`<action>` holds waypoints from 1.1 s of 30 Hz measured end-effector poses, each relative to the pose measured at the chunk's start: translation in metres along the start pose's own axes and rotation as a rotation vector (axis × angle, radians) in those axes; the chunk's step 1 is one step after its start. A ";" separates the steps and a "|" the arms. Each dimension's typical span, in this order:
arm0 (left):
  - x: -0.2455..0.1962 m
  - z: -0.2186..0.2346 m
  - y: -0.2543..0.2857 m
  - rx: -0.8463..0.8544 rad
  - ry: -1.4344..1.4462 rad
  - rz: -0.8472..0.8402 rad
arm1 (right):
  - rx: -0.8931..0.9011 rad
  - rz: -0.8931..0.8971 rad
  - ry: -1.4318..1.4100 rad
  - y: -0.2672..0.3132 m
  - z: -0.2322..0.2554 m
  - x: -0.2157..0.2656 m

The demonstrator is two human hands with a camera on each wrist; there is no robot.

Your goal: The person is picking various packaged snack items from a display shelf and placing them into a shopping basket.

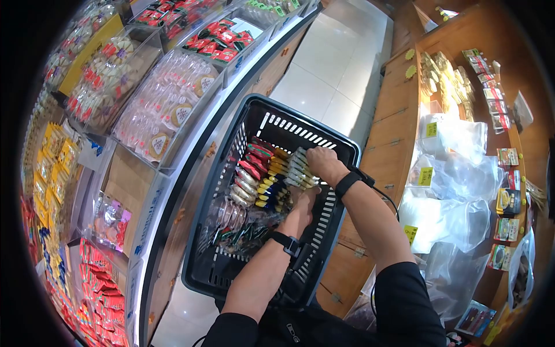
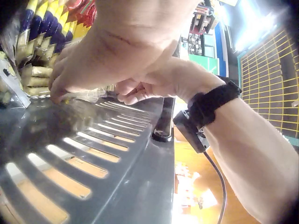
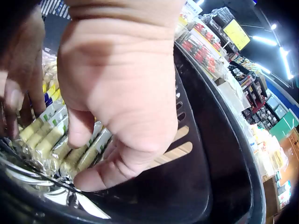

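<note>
A black shopping basket (image 1: 199, 254) holds rows of small wrapped snack packets. My right hand (image 1: 326, 165) is at the basket's right side, its thumb and fingers around the end of a row of green-and-white clear-wrapped packets (image 1: 299, 168). In the right wrist view the right hand (image 3: 124, 88) pinches these packets (image 3: 56, 140) between thumb and finger. My left hand (image 1: 303, 202) reaches down at the row's near end, its fingers (image 3: 14, 100) pointing downward against the packets. Beside them stand blue-and-yellow packets (image 1: 269, 194). In the left wrist view, the left hand (image 2: 93, 65) partly hides the packets.
More packets in the basket include red ones (image 1: 251, 165) and brownish ones (image 1: 231, 214). A display counter (image 1: 167, 168) with bins of wrapped sweets runs along the left. On the right, a wooden shelf (image 1: 393, 127) carries clear plastic bags (image 1: 448, 217). A tiled floor (image 1: 329, 69) lies ahead.
</note>
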State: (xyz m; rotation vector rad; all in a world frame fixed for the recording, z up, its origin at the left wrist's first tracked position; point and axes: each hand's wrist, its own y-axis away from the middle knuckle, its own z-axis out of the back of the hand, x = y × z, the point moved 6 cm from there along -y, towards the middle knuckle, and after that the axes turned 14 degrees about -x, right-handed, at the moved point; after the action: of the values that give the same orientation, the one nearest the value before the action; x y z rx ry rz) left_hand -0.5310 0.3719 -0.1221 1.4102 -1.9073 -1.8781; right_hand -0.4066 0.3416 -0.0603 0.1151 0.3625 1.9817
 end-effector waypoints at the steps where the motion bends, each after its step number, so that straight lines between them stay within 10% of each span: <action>1: -0.004 0.000 0.006 0.028 0.018 0.036 | 0.001 0.008 -0.010 0.001 0.001 0.003; 23: 0.021 0.034 -0.030 0.102 -0.270 0.122 | 0.003 0.011 -0.224 0.001 0.016 -0.021; 33: 0.008 0.001 -0.014 0.262 -0.596 -0.158 | 0.047 0.260 -0.222 0.010 -0.023 0.052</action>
State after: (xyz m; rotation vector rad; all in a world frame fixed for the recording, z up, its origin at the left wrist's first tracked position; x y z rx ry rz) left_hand -0.5286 0.3700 -0.1384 1.1714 -2.4409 -2.4036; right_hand -0.4430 0.3798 -0.0835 0.4278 0.2593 2.1896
